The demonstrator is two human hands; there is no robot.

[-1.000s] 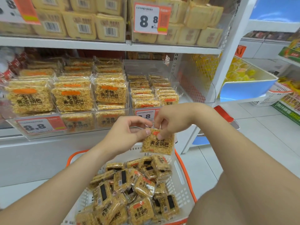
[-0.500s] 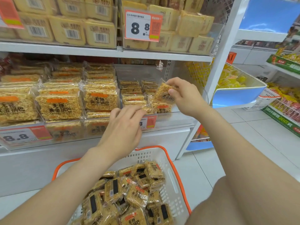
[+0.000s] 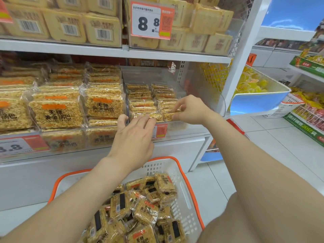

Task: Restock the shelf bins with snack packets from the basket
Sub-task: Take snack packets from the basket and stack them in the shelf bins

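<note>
Shelf bin [image 3: 192,79], clear-walled, sits at centre frame on the middle shelf, just right of the bins of larger packs [image 3: 56,111]. We see it part-filled: two rows of small packets run front to back along its left half, while its right half shows bare wall.

Basket [image 3: 187,207], white with an orange rim, lies at lower centre. It holds a loose heap of snack packets [image 3: 145,212], so we judge that much of the restocking is left to do.

Left hand [image 3: 135,135], centre frame, is spread wide. Its straight fingers press on the front-row packet [image 3: 149,116] of the left-hand row, and its thumb rests by the divider at the bin's left edge. It grips nothing.

Right hand [image 3: 190,111], right of centre, pinches a single packet [image 3: 168,116] between thumb and curled fingers at the front of the right-hand row, just above the orange price tag [image 3: 160,131].

We read the step in hand as seating this packet while the other hand steadies the neighbouring row. The next move calls for letting go once the packet lies flush. One hand must then drop to the basket for another packet, without tipping the front row over the bin's low lip.
</note>
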